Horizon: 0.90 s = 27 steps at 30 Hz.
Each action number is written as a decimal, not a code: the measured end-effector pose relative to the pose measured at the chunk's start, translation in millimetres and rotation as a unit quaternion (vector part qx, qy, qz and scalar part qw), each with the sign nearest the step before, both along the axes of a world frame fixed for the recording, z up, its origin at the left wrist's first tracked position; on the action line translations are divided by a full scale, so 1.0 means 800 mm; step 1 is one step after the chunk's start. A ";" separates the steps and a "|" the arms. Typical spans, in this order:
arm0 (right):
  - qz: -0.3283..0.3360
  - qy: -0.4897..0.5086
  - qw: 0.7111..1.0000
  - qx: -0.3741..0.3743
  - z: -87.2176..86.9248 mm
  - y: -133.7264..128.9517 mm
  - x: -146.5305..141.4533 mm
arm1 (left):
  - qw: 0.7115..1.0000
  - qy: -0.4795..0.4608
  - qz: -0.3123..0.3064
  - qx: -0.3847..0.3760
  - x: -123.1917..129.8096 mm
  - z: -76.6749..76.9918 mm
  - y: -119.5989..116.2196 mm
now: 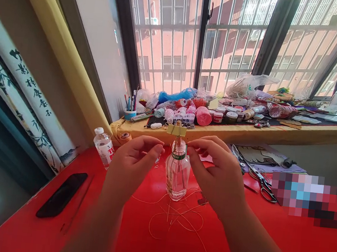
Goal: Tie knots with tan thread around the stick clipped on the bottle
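Observation:
Between my hands a clear glass bottle with a green neck band stands upright on the red table. A thin stick rises out of its mouth, with a yellow clip-like piece across the top. Thin pale threads hang by the bottle and lie curled in front of it. To the left of the neck, my left hand is closed in a pinch. My right hand pinches close to the neck's right side. Whatever is between the fingertips of either hand is too fine to make out.
At left are a black phone, a thin stick and a labelled plastic bottle. Scissors lie at right beside papers. Jars, yarn and bags crowd the windowsill behind. A blurred patch covers the far right.

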State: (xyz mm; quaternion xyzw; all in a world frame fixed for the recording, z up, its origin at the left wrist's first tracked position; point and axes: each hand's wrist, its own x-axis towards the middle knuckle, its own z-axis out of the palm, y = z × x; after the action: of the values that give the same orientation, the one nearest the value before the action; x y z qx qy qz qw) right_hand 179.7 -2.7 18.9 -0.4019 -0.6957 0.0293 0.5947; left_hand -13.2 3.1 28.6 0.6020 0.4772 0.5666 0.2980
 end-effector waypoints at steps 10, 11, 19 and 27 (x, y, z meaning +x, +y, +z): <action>0.023 0.002 0.988 -0.153 -0.005 -0.011 -0.014 | 0.998 0.037 -0.039 -0.015 0.013 0.002 -0.013; 0.024 0.006 0.986 -0.163 -0.005 -0.010 -0.015 | 0.998 0.045 -0.042 -0.022 0.014 0.001 -0.011; 0.115 0.097 0.960 -0.237 -0.007 -0.009 -0.024 | 0.997 0.065 -0.044 -0.018 0.016 -0.001 -0.008; 0.196 0.206 0.913 -0.293 -0.009 -0.004 -0.024 | 0.990 0.128 -0.009 0.056 0.010 0.004 -0.017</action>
State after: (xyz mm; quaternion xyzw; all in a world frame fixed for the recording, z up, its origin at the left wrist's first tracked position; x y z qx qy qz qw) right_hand 160.7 -5.6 11.7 -0.3991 -0.5825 0.4300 0.5626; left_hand -5.3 -10.6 31.4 0.6894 0.4734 0.5082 0.2056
